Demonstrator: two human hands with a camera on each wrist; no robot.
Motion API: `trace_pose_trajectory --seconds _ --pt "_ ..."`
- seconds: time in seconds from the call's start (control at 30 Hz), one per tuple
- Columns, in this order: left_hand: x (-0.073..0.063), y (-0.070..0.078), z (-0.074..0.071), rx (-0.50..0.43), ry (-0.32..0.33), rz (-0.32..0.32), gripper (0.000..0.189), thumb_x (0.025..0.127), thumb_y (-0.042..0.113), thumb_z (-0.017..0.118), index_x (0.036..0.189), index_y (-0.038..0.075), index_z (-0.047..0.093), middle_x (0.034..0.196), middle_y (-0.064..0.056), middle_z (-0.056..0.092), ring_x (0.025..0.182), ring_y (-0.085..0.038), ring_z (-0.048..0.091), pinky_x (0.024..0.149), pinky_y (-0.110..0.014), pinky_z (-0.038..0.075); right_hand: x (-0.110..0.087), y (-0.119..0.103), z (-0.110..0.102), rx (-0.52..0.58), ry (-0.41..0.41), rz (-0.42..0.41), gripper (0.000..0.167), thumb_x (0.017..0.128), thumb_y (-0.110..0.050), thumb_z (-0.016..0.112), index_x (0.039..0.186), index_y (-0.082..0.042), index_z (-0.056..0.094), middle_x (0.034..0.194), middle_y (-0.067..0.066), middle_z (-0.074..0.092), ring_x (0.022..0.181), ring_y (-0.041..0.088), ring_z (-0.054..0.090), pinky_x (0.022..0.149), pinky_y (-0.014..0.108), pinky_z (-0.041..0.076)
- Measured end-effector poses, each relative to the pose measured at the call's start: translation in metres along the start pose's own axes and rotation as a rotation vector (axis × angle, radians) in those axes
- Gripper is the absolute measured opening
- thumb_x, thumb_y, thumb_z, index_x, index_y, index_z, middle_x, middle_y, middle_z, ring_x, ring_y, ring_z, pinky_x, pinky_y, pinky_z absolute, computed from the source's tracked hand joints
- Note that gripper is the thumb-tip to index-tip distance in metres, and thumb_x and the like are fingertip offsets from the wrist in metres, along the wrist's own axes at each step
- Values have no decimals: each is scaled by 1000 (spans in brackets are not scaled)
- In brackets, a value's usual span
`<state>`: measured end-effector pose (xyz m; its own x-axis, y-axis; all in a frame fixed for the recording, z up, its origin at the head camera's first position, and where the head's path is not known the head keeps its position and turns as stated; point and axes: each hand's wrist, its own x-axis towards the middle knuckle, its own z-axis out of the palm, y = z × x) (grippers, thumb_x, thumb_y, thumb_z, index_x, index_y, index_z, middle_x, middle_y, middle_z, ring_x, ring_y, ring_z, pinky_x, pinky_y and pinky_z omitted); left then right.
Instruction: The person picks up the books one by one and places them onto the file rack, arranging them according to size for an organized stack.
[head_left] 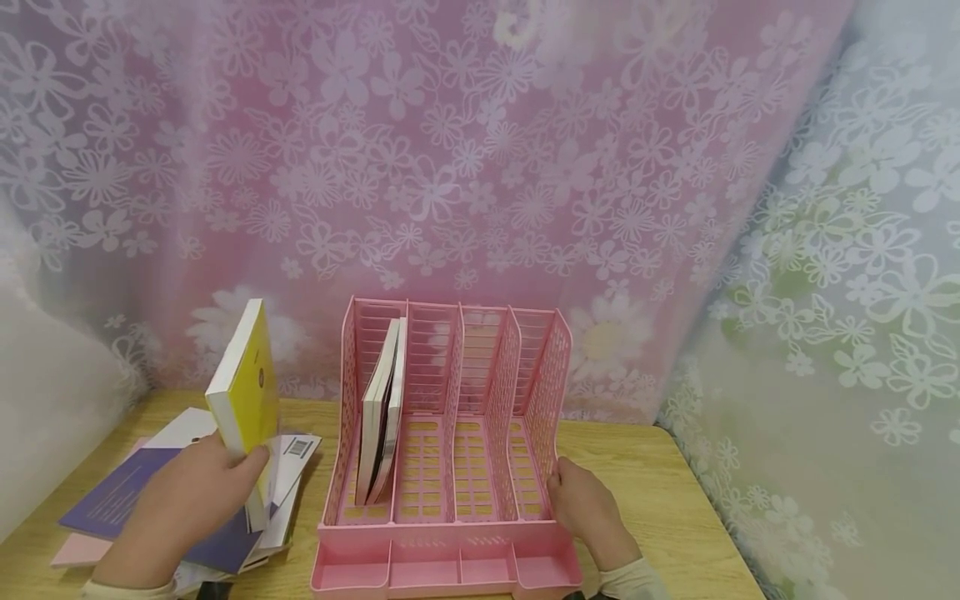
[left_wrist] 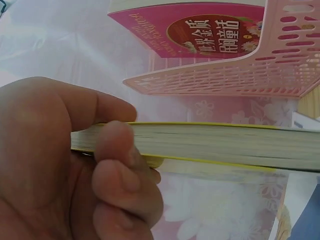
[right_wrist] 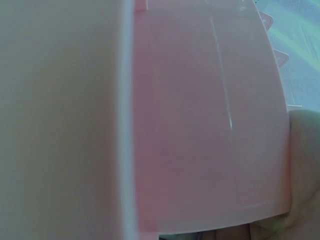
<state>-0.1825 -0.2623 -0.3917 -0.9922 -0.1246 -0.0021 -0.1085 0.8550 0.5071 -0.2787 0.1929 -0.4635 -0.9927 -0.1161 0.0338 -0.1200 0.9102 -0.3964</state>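
A thick yellow-covered book (head_left: pixel 258 387) stands roughly upright in the air above the left pile, its lower part gripped by my left hand (head_left: pixel 187 500). In the left wrist view, the thumb and fingers pinch the book's pale page block (left_wrist: pixel 220 142) across its covers. My right hand (head_left: pixel 591 507) grips the lower right side of a pink desk file rack (head_left: pixel 442 533). Close up in the right wrist view, a pink plastic panel (right_wrist: pixel 200 120) hides most of that hand. White-paged books (head_left: pixel 380 417) lean in the rack's leftmost slot; one shows a pink cover (left_wrist: pixel 150 32).
Left of the rack lies an overlapping pile of books, with a purple-blue cover (head_left: pixel 112 492) on show. Shallow trays (head_left: pixel 423 571) line the rack's front. The wood-grain table (head_left: pixel 660 492) extends right, and a pink floral curtain (head_left: pixel 450 167) hangs behind.
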Motion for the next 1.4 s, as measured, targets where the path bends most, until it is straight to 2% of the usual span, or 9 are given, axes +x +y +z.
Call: trace_pose_trajectory --seconds 0.13,0.33,0.37,0.53,0.67,0.8,1.2,1.3,1.4 --pt "0 2 0 -19 3 -1 78 108 57 32 148 -8 45 126 -31 65 98 -37 69 68 -53 52 0 0 -1 2 -6 2 17 105 -18 52 98 -7 62 80 6 61 71 20 52 65 45 47" --pt "-2 7 0 -99 -15 -7 77 109 56 31 154 -7 30 88 -11 71 71 -21 65 59 -40 47 1 0 0 -9 -7 10 17 105 -19 51 99 -7 62 83 8 63 72 21 53 67 47 48" --pt "-2 7 1 -106 -17 -2 75 109 53 32 153 -8 30 82 -5 68 67 -18 62 58 -38 45 1 0 0 -11 -6 11 17 104 -19 51 99 -7 62 83 8 63 72 21 54 68 47 48" --pt "-2 5 3 -86 10 31 66 111 41 32 144 -16 38 72 -3 63 60 -18 57 56 -37 43 1 -1 1 -15 -7 12 17 104 -19 51 97 -8 61 83 8 62 72 22 54 68 48 49" --pt "-2 5 3 -38 54 58 64 111 39 33 144 -15 41 90 -19 72 67 -21 59 59 -41 45 1 0 1 -16 0 -1 17 104 -19 51 95 -9 61 81 8 62 72 22 56 68 49 49" --pt "-1 7 2 2 121 89 62 111 38 35 145 -12 44 118 -33 68 74 -24 63 60 -46 47 1 1 0 -19 4 -5 19 104 -20 49 91 -10 59 79 7 61 71 22 56 67 48 49" --pt "-4 15 -2 -61 160 5 67 111 46 31 126 -13 58 96 -22 73 67 -22 63 55 -40 45 0 1 0 -4 2 -12 20 105 -18 46 89 -10 57 75 6 57 68 20 52 63 44 46" --pt "-8 19 0 -132 224 3 67 111 46 30 127 -13 57 100 -26 72 64 -21 63 50 -38 44 0 0 0 -1 -3 -16 21 105 -17 46 90 -9 58 74 6 56 68 20 51 63 44 46" --pt "-11 21 3 -206 345 29 61 111 40 33 128 -14 56 103 -32 71 61 -23 64 46 -36 43 0 0 -1 -7 6 -15 19 105 -17 48 92 -9 59 77 7 60 69 20 52 65 46 47"
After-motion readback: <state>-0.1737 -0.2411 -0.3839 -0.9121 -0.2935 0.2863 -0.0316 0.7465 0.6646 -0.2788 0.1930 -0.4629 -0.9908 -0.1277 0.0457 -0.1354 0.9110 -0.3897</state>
